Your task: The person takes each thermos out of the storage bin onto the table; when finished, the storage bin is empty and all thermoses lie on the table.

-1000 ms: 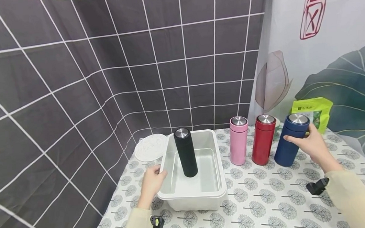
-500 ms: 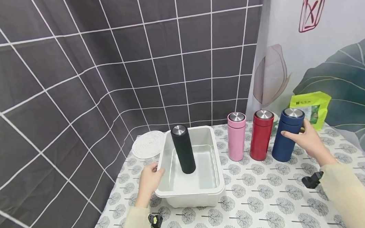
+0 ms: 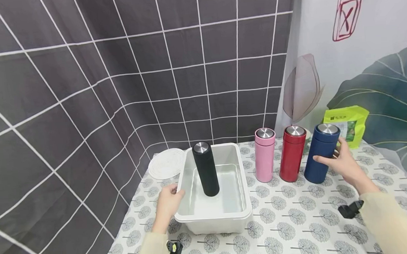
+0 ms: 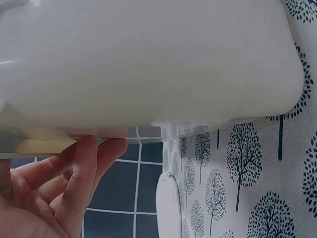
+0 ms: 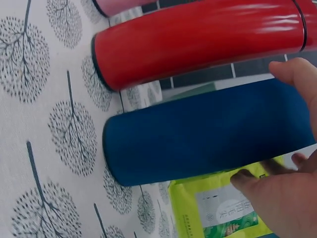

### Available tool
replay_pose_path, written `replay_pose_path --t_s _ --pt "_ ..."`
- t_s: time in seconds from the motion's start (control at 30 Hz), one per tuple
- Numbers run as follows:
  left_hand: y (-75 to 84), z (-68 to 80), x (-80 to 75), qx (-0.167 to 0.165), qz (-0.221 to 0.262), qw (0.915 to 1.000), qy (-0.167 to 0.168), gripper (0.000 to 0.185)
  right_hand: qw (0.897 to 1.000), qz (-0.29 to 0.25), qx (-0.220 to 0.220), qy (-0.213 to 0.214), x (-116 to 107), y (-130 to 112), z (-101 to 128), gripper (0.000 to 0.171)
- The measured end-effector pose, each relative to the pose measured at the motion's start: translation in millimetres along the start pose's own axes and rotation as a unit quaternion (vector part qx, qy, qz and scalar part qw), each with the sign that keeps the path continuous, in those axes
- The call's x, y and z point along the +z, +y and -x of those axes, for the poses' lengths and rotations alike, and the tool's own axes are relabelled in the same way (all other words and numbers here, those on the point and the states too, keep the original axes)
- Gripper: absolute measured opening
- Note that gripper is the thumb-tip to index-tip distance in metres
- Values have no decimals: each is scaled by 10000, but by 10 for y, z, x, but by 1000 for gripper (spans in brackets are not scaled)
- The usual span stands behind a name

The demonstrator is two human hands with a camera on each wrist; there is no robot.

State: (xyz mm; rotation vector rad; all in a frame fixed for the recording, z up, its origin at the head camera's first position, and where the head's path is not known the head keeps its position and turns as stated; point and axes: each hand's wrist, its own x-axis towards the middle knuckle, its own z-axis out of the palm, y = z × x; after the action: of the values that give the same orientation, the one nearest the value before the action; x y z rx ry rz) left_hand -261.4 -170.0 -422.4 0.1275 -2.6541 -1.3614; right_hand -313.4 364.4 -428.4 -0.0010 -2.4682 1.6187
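Note:
On the left, my left hand (image 3: 168, 203) holds the side rim of a white plastic tub (image 3: 217, 224); in the left wrist view its fingers (image 4: 84, 163) curl up to the rim from outside. A black thermos bottle (image 3: 206, 173) with a steel-topped lid stands inside the tub. My right hand (image 3: 347, 167) is spread around a dark blue thermos bottle (image 3: 320, 157) standing on the table. Seen from the right wrist, the thumb (image 5: 297, 79) lies along one side of the blue bottle and the fingers stand loosely off the other.
A pink thermos bottle (image 3: 264, 158) and a red one (image 3: 291, 157) stand in a row left of the blue one. Behind it leans a lime-green pouch (image 3: 353, 125). A round white woven mat (image 3: 166, 163) lies behind the tub, near the dark grid curtain (image 3: 173, 82).
The blue bottle has come from a stronger tilt to stand straighter. My right hand has loosened and slid slightly lower around it. The left hand stays at the tub's rim.

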Motion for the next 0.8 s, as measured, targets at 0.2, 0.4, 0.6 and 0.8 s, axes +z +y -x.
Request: replay_pose_path --t_s 0.2,0.4,0.6,0.8 --pt "-52 43 40 48 46 10000 -15 35 9997 -37 128 219 47 47 164 108" --pt "-32 3 13 105 102 9999 47 35 9977 209 222 601 63 -71 239 101" --pt "-24 -16 3 21 87 10000 18 35 9922 348 399 1126 94 -161 399 91" --pt "28 9 -7 -84 44 10000 -11 35 9889 283 183 1446 168 -309 541 83"
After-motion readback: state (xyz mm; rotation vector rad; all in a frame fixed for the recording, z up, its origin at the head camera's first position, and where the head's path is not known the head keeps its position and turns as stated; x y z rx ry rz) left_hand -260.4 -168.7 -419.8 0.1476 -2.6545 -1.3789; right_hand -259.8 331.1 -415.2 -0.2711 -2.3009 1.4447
